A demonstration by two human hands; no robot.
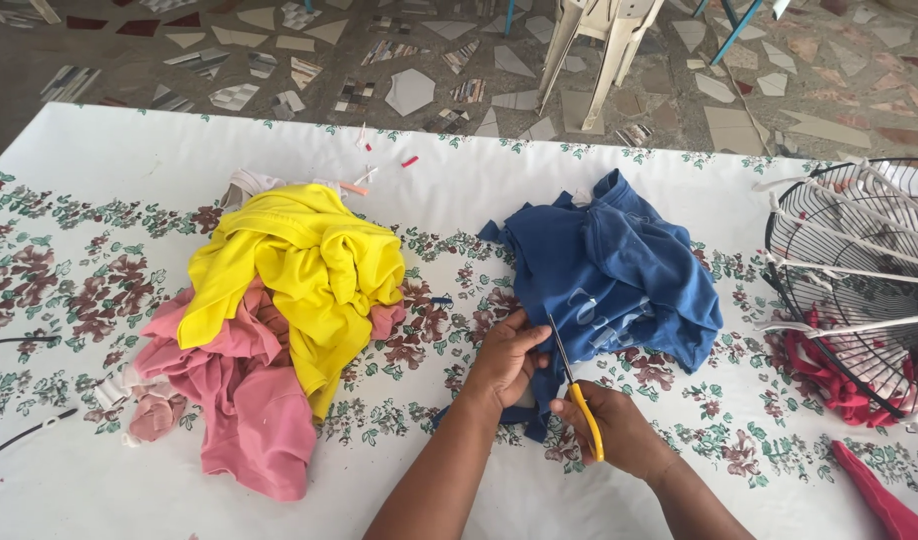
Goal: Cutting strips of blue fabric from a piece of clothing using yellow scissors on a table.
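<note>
A crumpled blue garment (619,270) lies in the middle of the floral tablecloth (109,180). My left hand (504,360) pinches the garment's lower edge and holds it down. My right hand (619,425) grips yellow-handled scissors (577,395), whose blades point up into the blue fabric right beside my left thumb. Part of the fabric strip runs under both hands and is hidden there.
A heap of yellow cloth (299,270) over pink cloth (244,400) lies to the left. A black wire fan guard (859,260) with red cloth (829,375) under it sits at the right edge. Small scraps (379,160) lie near the far edge. White chair legs (599,50) stand beyond the table.
</note>
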